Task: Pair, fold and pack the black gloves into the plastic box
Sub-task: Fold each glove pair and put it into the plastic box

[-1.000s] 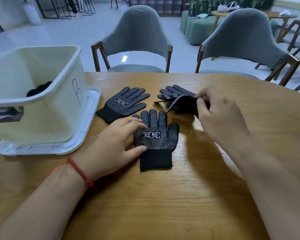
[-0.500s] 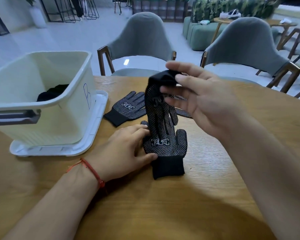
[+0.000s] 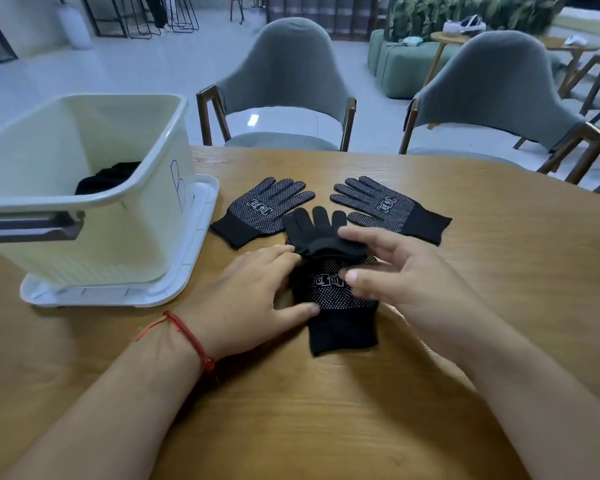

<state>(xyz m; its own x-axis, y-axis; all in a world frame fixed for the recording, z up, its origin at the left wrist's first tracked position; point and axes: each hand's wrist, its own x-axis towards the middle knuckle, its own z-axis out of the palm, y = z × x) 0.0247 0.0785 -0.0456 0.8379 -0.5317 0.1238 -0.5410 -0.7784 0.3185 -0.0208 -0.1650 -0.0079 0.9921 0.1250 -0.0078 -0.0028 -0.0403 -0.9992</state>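
A black dotted glove (image 3: pixel 340 306) lies palm up on the wooden table (image 3: pixel 499 271), cuff toward me. A second black glove (image 3: pixel 317 225) lies on top of it, plain side up, fingers pointing away, its cuff bunched across the lower glove's palm. My left hand (image 3: pixel 250 299) rests flat on the lower glove's left edge, thumb touching near the cuff. My right hand (image 3: pixel 395 275) has spread, relaxed fingers, with fingertips on the bunched cuff. Two more dotted gloves lie behind, one left (image 3: pixel 264 211) and one right (image 3: pixel 388 209). The cream plastic box (image 3: pixel 84 237) stands at left.
Dark folded gloves (image 3: pixel 108 176) lie inside the box, which stands on its white lid (image 3: pixel 201 237). Two grey chairs (image 3: pixel 284 84) (image 3: pixel 499 91) are pulled up at the table's far edge. Bare wood stretches to the right and in front of me.
My right hand lifted a glove from the right side of the table, carried it over and laid it on the glove under my left hand. The left hand stayed put.
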